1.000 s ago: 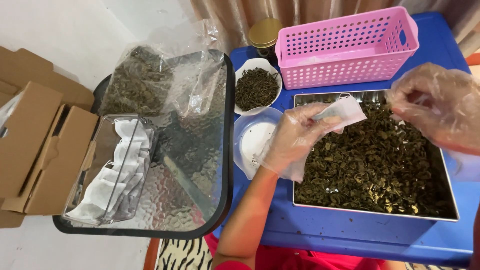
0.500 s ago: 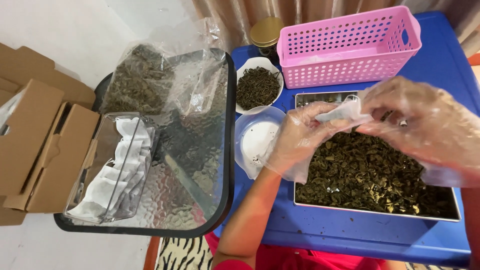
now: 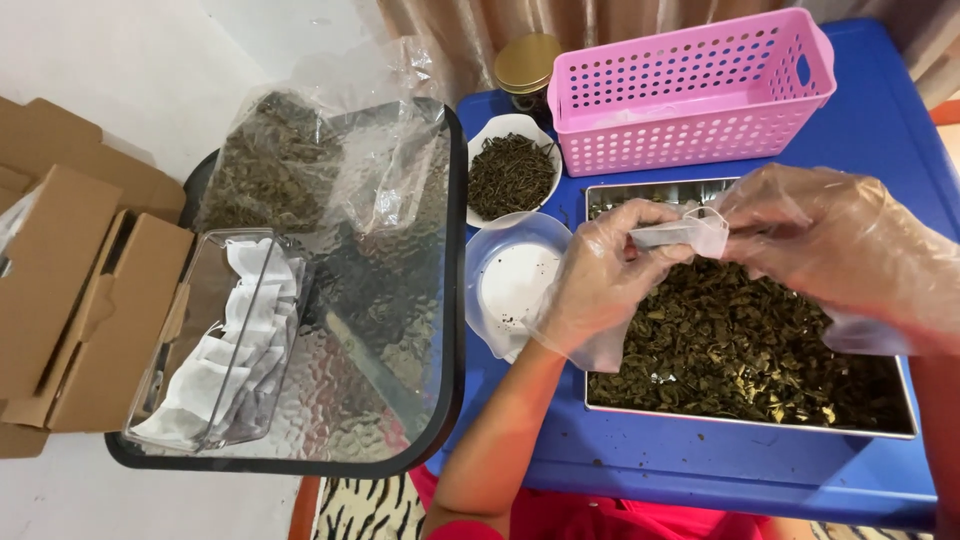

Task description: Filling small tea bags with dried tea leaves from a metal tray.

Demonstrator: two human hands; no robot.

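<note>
I pinch the small white sachet [image 3: 683, 231] between my gloved left hand [image 3: 600, 285] and right hand [image 3: 830, 240] above the metal tray [image 3: 750, 425]; I'd part its mouth gently, over the loose leaves [image 3: 740, 340].

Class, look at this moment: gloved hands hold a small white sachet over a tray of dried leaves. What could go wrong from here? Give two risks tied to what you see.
1. The sachet is pinched between the left hand and right hand in loose plastic gloves; the grip could slip and drop it into the tray.
2. The left forearm lies close beside the white bowl, so it might knock it.
</note>
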